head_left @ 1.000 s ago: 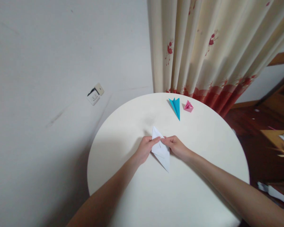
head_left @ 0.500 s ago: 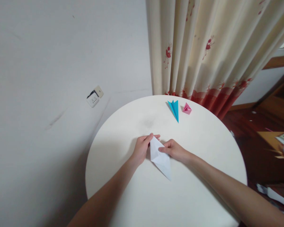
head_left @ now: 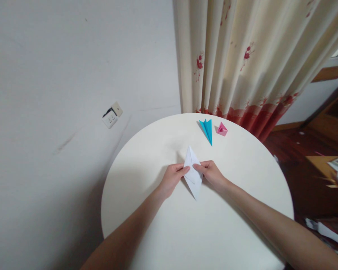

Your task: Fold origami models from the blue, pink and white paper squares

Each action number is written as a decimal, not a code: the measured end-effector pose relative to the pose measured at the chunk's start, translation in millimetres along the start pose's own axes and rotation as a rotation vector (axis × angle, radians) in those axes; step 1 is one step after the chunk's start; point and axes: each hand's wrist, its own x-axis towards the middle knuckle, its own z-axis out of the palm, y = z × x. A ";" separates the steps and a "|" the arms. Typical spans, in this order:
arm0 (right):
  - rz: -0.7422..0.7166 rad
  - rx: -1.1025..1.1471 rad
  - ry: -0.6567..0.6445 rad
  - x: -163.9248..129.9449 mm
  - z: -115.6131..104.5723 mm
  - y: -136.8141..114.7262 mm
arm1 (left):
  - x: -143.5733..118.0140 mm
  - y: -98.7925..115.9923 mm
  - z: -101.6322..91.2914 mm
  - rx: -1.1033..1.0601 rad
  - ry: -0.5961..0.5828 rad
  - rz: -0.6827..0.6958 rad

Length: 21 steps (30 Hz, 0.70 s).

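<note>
A white sheet of paper, folded into a long diamond, is the folded paper (head_left: pixel 192 176) between my hands, above the round white table. My left hand (head_left: pixel 173 178) pinches its left edge, thumb on top and fingers underneath. On the right edge, my right hand (head_left: pixel 212 174) grips it the same way, its thumb lying on the upper face near the centre crease. One point of the diamond faces away from me and the other faces towards me. The fingers beneath the paper are partly hidden.
Towards the far edge of the white table (head_left: pixel 146 150) lie a blue paper plane (head_left: pixel 207 130) and a small pink folded paper (head_left: pixel 222 129). A wall with a socket (head_left: pixel 110 118) is at the left. A patterned curtain (head_left: pixel 231 67) hangs behind the table.
The folded paper has turned more upright and shifted slightly away from me. My left hand has moved from its far tip down to its left edge; my right hand has moved slightly up.
</note>
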 end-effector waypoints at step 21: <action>-0.121 -0.048 0.043 2.8 0.1 -2.2 | 6.1 2.0 0.8 0.084 0.209 0.194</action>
